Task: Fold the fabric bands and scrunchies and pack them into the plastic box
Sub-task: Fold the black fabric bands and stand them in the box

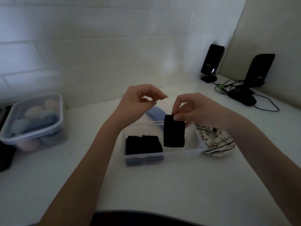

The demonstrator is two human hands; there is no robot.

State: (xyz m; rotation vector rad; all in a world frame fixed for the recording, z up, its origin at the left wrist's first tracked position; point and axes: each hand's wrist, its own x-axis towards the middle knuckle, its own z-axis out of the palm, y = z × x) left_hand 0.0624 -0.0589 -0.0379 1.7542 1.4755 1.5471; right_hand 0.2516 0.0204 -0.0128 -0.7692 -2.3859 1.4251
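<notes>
A clear plastic box [179, 153] stands on the white counter in front of me. Two folded black bands [143, 144] lie side by side in its left half. My right hand [195, 110] pinches a third folded black band [174, 133] by its top edge, and it hangs upright over the box's right half. My left hand [140, 101] hovers above the box's back left, fingers loosely curled and holding nothing. A blue fabric band [155, 112] lies behind the box. A striped cream scrunchie [216, 141] rests against the box's right side.
A lidded clear container [35, 121] of pastel sponges sits at the left, with a dark object [6, 155] at the left edge. Two black speakers [211, 61] [259, 74] with cables stand at the back right by the tiled wall.
</notes>
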